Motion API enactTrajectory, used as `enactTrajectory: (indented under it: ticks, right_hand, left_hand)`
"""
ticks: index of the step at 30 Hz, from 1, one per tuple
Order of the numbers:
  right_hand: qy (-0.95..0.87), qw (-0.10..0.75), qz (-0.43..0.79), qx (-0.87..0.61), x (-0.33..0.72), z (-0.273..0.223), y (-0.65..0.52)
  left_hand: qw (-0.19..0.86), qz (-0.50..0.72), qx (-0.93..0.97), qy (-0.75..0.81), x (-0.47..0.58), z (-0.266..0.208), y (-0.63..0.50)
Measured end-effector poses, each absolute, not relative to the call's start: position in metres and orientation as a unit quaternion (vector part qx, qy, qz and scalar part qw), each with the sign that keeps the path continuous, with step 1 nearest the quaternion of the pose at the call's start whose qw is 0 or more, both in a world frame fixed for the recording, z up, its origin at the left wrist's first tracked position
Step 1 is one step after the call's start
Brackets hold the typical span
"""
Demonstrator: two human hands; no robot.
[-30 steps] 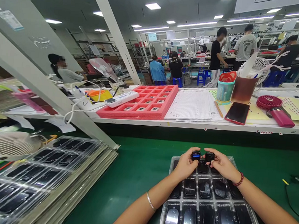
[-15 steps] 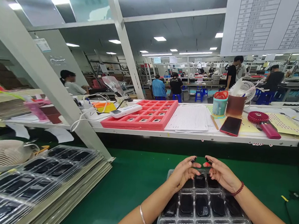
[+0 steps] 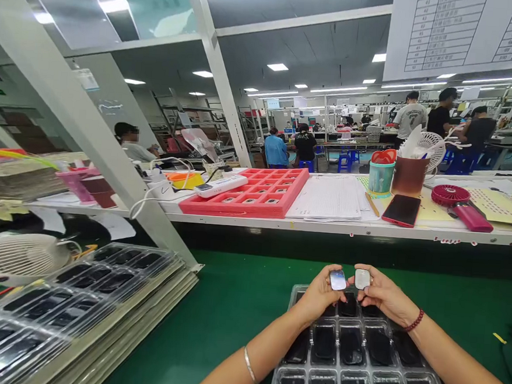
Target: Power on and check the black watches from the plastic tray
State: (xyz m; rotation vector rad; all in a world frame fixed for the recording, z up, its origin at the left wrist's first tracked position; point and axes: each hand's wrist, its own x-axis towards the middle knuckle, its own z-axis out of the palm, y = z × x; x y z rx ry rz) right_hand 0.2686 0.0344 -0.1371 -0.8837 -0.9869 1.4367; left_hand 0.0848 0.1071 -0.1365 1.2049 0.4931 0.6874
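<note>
Between its fingers my left hand (image 3: pixel 320 293) grips a small rounded-square glass piece (image 3: pixel 338 280) with a shiny, reflecting face. A similar rounded-square piece (image 3: pixel 362 279), pale grey on the side that shows, is pinched in my right hand (image 3: pixel 380 293). The two pieces are held upright side by side, a little apart. Under both hands lies a clear plastic tray (image 3: pixel 333 370) whose pockets hold several dark rounded-square pieces (image 3: pixel 351 344). My hands and wrists hide part of its far row.
Stacked trays (image 3: pixel 110 322) with dark pieces stand at left, near a white fan (image 3: pixel 23 257). On the shelf above are a red foam tray (image 3: pixel 237 208), papers (image 3: pixel 325 198), a phone (image 3: pixel 401 210) and a pink handheld fan (image 3: pixel 461 206). A slanted post (image 3: pixel 149 219) rises left. People work beyond.
Both hands have turned the pieces so their flat faces now show; before, only dark edges were seen. The hands have stayed over the tray's far end. The view has shifted slightly.
</note>
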Motion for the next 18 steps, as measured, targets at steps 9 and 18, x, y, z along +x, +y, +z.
enactTrajectory:
  ticks: [9,18]
  right_hand:
    - [-0.529,0.532,0.459,-0.476,0.2587,-0.1424,0.0352]
    - [-0.549,0.519,0.441,-0.485,0.2572,-0.1408,0.0319]
  left_hand:
    - [0.656,0.299,0.644,0.255,0.0843,-0.1355,0.1009]
    - [0.649,0.293,0.653,0.258,0.0842,-0.1330,0.1004]
